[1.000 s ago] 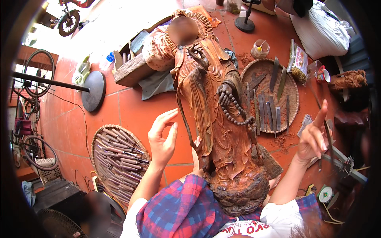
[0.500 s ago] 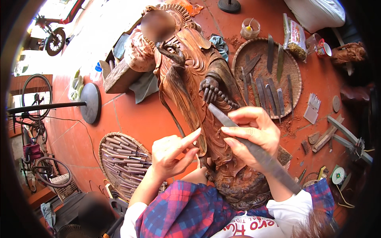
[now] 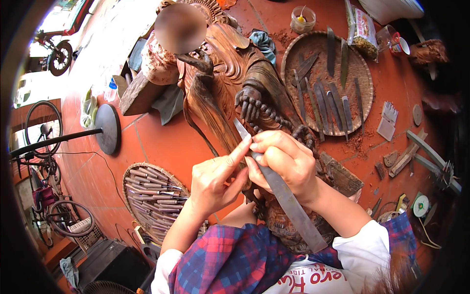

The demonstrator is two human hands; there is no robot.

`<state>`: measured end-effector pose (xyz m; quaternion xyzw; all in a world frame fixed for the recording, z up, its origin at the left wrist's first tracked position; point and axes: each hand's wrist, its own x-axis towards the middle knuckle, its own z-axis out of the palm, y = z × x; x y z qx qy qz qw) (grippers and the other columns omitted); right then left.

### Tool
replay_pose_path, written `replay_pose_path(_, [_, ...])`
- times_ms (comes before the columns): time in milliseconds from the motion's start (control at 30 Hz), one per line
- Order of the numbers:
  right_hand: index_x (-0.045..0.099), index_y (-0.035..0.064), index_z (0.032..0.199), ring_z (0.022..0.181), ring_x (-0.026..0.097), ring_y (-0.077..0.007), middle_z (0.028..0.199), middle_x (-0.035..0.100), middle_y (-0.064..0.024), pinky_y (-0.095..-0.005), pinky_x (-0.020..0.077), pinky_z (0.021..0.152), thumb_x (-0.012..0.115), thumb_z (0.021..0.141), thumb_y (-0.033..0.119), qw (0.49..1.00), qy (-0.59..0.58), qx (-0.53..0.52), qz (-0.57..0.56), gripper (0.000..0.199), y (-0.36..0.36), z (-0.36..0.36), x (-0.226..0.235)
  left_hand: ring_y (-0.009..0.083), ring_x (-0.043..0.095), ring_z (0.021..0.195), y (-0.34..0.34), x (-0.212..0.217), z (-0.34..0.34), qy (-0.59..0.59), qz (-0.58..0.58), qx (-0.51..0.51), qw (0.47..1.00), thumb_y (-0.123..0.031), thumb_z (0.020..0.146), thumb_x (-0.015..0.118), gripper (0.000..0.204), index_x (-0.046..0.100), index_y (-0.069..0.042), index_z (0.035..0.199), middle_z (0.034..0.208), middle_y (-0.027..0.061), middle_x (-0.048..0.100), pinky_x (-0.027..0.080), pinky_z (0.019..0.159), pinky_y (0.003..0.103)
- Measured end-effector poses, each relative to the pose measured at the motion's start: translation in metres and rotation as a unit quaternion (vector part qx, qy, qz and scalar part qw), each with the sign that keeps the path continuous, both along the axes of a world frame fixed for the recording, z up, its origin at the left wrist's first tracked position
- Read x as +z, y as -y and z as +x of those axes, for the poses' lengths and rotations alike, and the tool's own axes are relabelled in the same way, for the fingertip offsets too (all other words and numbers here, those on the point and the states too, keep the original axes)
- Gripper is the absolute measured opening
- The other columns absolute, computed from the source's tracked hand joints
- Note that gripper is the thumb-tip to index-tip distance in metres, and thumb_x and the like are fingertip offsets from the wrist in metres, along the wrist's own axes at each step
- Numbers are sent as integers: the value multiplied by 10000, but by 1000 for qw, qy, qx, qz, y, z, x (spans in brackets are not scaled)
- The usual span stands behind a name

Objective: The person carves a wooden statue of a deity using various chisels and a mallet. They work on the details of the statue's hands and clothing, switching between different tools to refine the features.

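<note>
- Statue [image 3: 226, 73]: carved wood, satiny, deeply grooved.
- Blade [image 3: 290, 206]: grey metal, matt along its length, brighter towards the far end.
- Trays [image 3: 361, 61]: coarse woven fibre, matt.
- Handles [image 3: 149, 198]: smooth wood, faintly glossy.
- Floor [image 3: 166, 139]: smooth tile with a soft shine.
- Tub [image 3: 302, 20]: clear plastic.
- Blue rag [image 3: 263, 44]: crumpled matt cloth.

white shirt [image 3: 357, 274] | short sleeves [image 3: 362, 246] | red lettering [image 3: 314, 280] | red-blue plaid cloth [image 3: 223, 259]
</note>
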<state>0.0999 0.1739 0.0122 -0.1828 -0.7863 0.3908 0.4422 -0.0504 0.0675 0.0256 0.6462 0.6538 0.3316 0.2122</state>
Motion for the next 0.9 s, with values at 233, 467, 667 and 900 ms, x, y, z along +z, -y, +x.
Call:
replay_pose_path(233, [584, -12, 810, 794, 639, -337, 831, 595, -126, -389, 550, 699, 740, 685, 4, 998, 20, 60, -9, 200, 6, 9, -5, 142, 569, 470, 12, -5, 4, -1, 2, -5, 1000, -41, 780, 738, 608, 589, -53, 1370, 611, 38, 598, 472, 487, 295])
replay_pose_path(467, [595, -9, 812, 801, 634, -327, 821, 582, -122, -381, 538, 695, 743, 664, -12, 999, 22, 40, -6, 209, 3, 2, 0, 170, 609, 523, 7, 1, -1, 4, -39, -2, 999, -48, 780, 729, 648, 563, -94, 1405, 676, 49, 639, 498, 520, 306])
replay_pose_path(667, [551, 17, 794, 744, 587, -320, 764, 510, -111, -398, 513, 663, 727, 678, 17, 998, 28, 47, 1, 211, -7, -5, 8, 151, 575, 501, 1, 6, -5, 22, -52, 8, 998, -52, 779, 730, 679, 536, -88, 1428, 635, 33, 580, 486, 507, 308])
replay_pose_path(900, [542, 11, 732, 706, 585, -302, 759, 535, -109, -390, 501, 637, 730, 648, -18, 997, 33, 59, -30, 207, -2, 3, 17, 165, 596, 525, 11, 9, -2, 33, -78, -22, 996, -95, 796, 743, 691, 517, -120, 1448, 668, 37, 595, 505, 530, 312])
